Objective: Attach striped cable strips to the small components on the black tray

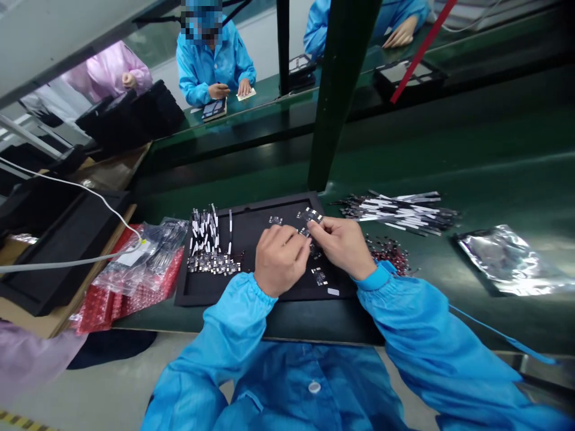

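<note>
Hands close together over a black tray [274, 206]: the left hand [282, 261] and right hand [344, 246] meet at their fingertips on a small black circuit module [307, 232]. More modules [213, 263] lie on the tray, which sits on the green counter [494, 179].

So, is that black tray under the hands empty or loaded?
Loaded: the flat black tray holds a cluster of black-and-white strips at its left, with small dark parts.
</note>
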`<control>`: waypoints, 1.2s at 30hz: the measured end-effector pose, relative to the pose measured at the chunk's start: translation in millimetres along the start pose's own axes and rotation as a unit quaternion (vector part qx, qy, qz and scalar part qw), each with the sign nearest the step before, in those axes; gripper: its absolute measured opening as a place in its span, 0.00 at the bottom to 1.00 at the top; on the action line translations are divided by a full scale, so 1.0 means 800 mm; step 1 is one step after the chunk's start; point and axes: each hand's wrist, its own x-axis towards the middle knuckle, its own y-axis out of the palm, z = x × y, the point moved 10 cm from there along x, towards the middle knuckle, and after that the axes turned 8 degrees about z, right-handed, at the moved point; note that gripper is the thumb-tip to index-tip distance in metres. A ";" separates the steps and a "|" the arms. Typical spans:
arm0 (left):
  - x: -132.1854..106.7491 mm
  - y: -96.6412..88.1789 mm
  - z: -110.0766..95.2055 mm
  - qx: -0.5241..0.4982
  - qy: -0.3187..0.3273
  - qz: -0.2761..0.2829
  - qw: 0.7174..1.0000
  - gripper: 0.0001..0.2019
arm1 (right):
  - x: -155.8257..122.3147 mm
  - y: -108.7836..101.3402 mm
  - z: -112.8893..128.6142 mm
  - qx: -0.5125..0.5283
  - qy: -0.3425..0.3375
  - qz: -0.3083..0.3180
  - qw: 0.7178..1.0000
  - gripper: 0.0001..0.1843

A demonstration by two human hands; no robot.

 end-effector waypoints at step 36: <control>0.023 0.000 0.012 -0.078 -0.024 0.010 0.997 0.14 | 0.004 -0.011 0.009 -0.038 -0.042 -0.014 0.998 0.26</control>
